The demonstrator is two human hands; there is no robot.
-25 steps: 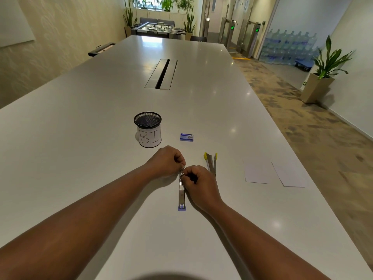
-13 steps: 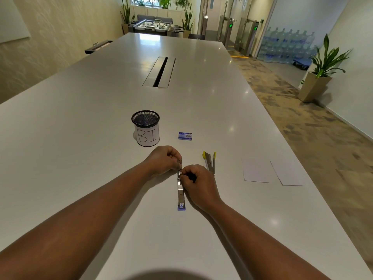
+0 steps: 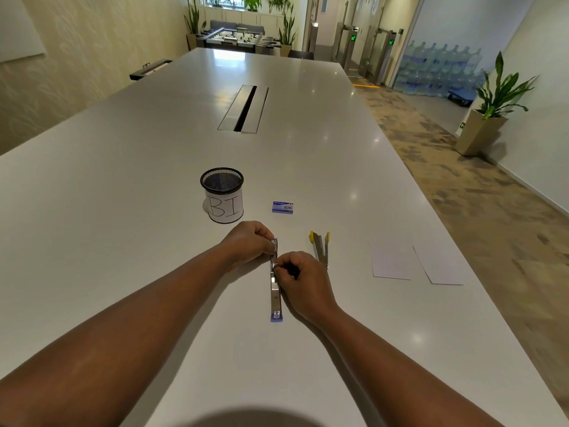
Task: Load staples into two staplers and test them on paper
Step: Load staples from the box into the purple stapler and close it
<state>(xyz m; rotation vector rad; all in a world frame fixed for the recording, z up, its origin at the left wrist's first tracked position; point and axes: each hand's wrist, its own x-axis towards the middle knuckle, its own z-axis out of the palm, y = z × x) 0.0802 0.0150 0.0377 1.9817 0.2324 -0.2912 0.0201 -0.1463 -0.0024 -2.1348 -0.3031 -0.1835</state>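
Stapler [image 3: 275, 292] on long white table [image 3: 154, 180], carpeted office.

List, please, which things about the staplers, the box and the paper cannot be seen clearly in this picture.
Head view only:
- Staples in the silver stapler: its far end is hidden by the right hand and left hand.
- Print on the blue staple box: too small.
- Yellow stapler: loaded or not, too small.
- Two paper sheets: staple marks too small.
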